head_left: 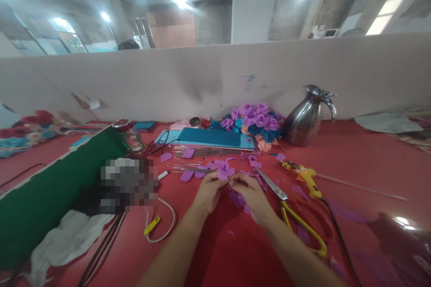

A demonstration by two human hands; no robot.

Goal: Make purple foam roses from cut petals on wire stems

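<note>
A small purple paper flower [224, 168] is held up at the middle of the table. My left hand [212, 188] grips it from below and to the left, fingers closed. On the other side, my right hand [247, 189] has its fingertips pinched at the flower's lower right edge; what exactly lies between them is partly hidden. Purple paper scraps [239, 199] lie under and around both hands. Just right of my right hand rest large scissors [284, 204] with yellow handles, blades partly apart. Cut purple paper pieces [187, 175] and thin wires [190, 166] lie beyond my left hand.
A yellow glue gun [311, 181] with a cord lies at the right, before a steel jug [303, 119]. Finished paper flowers [259, 116] and blue paper sheets [212, 137] sit at the back. Leftward are a glass jar [133, 139], a white cable [173, 215] and a green divider [60, 197].
</note>
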